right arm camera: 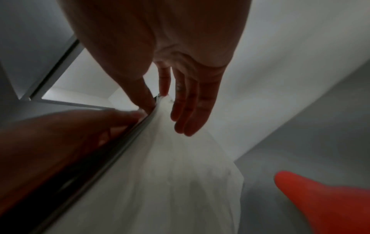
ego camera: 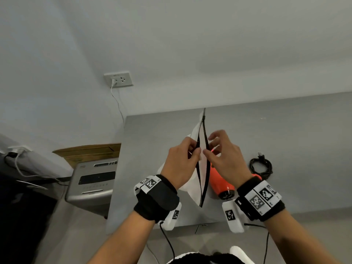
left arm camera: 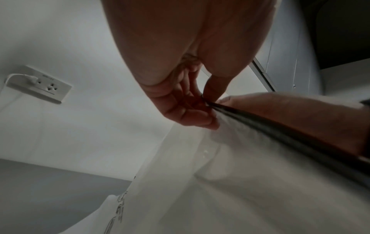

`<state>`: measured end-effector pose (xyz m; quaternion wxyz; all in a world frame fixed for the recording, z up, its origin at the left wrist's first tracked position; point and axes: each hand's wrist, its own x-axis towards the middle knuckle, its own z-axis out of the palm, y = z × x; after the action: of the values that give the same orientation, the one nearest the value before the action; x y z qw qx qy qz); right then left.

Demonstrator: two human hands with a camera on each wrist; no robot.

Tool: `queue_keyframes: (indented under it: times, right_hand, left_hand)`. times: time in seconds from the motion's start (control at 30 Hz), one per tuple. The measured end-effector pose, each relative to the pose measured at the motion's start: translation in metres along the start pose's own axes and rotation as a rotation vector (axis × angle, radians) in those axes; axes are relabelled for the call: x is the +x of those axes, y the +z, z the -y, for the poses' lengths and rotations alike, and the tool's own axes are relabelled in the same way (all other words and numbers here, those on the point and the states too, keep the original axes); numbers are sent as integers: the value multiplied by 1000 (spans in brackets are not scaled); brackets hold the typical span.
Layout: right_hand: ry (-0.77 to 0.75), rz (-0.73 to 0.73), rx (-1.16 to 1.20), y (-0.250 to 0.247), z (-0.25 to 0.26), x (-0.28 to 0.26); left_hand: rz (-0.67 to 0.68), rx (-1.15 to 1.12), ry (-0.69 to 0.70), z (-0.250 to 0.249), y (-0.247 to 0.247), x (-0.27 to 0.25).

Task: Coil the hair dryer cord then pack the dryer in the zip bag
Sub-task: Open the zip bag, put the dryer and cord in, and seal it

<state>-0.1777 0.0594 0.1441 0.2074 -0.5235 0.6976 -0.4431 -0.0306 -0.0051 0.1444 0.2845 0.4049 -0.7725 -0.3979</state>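
The zip bag point(ego camera: 192, 180), white and thin with a black zipper band along its mouth, is held upright above the grey tabletop point(ego camera: 285, 130), mouth edge turned toward the head camera. The two zipper strips are seen parted in the middle and joined at the far and near ends.

The left strip is pinched by the left hand point(ego camera: 179, 164): thumb and fingers point(left arm camera: 192, 117) are clamped together on the band, as confirmed in the left wrist view. The right strip is pinched by the right hand point(ego camera: 224, 157) between thumb and forefinger; the remaining fingers point(right arm camera: 192, 110) are spread straight and apart, touching nothing that can be made out. The exact pinch point is dim in the right wrist view, so the grip is probably only at the fingertips.

The orange hair dryer point(ego camera: 221, 183) is seen lying on the tabletop just right of the bag, partly hidden behind the right wrist, outside the bag. Its black cord point(ego camera: 262, 166) is coiled into a loose bundle on the tabletop farther right, plug end uppermost.

Noted beyond the tabletop: a wall socket point(ego camera: 119, 80) with a white cable plugged in, and a grey machine point(ego camera: 93, 183) on the floor to the left.
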Motion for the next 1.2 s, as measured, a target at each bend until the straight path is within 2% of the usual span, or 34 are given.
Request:
queue_keyframes:
  times: [0.13, 0.27, 0.33, 0.47, 0.53, 0.57, 0.6, 0.7, 0.8, 0.97, 1.07, 1.2]
  right_hand:
    - [51, -18, -19, 2, -24, 1]
    - [215, -115, -38, -22, -66, 10]
    - [247, -58, -38, -30, -79, 10]
    - [205, 119, 14, -30, -82, 5]
    - [190, 123, 43, -34, -97, 3]
    - [199, 119, -34, -39, -113, 3]
    - [223, 132, -209, -45, -132, 2]
    - [398, 331, -765, -58, -188, -10]
    - [464, 446, -926, -52, -221, -25]
    - [337, 330, -948, -36, -237, -37]
    - [229, 289, -848, -38, -231, -36]
    - [240, 222, -680, -57, -204, -38]
  left_hand:
    - [33, -14, 38, 5, -2, -4]
    - [-108, 102, 85, 20, -23, 2]
    - [-134, 175, 130, 27, -30, 7]
    - [-80, 278, 233, 30, -18, 14]
    - [-52, 271, 224, 35, -10, 18]
    - [-33, 262, 210, 38, -6, 20]
    - [-11, 255, 194, 41, -2, 21]
    - [75, 245, 128, 47, 8, 19]
    - [143, 251, 72, 53, 15, 19]
    - [193, 278, -14, 62, 19, 25]
    - [174, 286, -45, 69, 17, 32]
    - [130, 337, -66, 79, 11, 46]
